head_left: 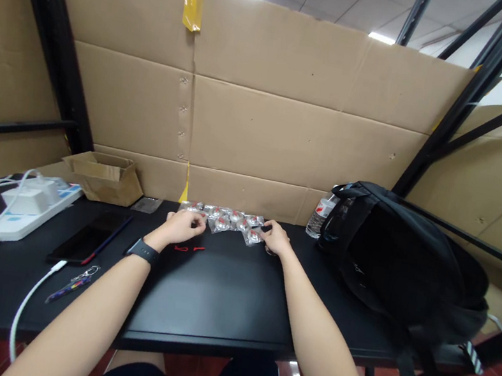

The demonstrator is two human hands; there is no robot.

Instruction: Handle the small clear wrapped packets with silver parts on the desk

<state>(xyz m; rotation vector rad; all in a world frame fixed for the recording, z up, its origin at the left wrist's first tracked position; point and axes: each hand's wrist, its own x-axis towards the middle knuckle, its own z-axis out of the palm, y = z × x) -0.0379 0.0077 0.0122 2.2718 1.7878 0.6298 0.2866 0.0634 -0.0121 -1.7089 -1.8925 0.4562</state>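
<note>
A: What is held in each grip?
B: A small clear packet [253, 236] is pinched by the right hand [277, 238]. The left hand [183, 226] is curled loosely at the near edge of the packets [222, 216]; whether anything is grasped cannot be told.
A: Where are the packets laid?
B: In a row on the bench [213, 291], between and just beyond both grips. A bag [395, 252] is seen outside the right grip, a phone [89, 237] outside the left.

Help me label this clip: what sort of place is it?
Probably a makeshift packing workstation: cardboard walls on a black metal rack, a black table, and both hands at small clear packets.
</note>
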